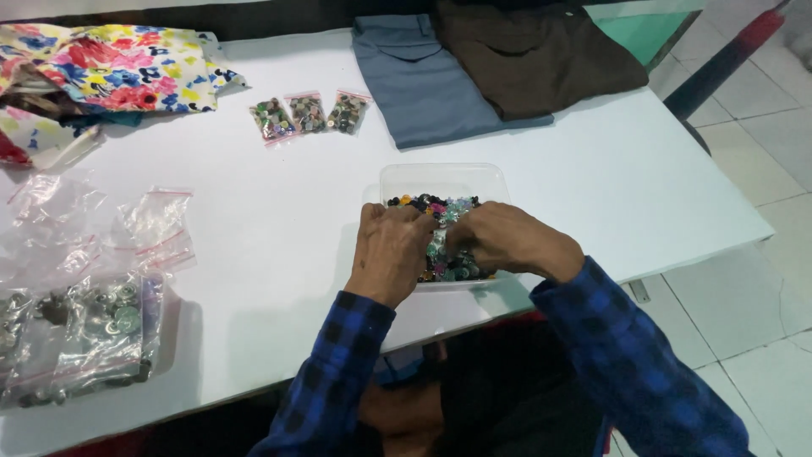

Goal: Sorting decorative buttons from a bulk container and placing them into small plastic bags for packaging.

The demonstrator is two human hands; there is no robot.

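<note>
Many mixed-colour buttons (440,206) are held in a clear plastic tub (442,175) on the white table (279,237). Both hands, left hand (391,247) and right hand (506,239), are curled into the buttons; whether any are pinched cannot be told. Three small filled bags (309,114) are laid beyond.

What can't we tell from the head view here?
- Fingertips of left hand and right hand: buried in the buttons, so any grip is hidden.
- Clear tub: near side covered by both hands.
- Three small bags: contents too small to identify.
- Floral fabric: cut off by the left edge.
</note>
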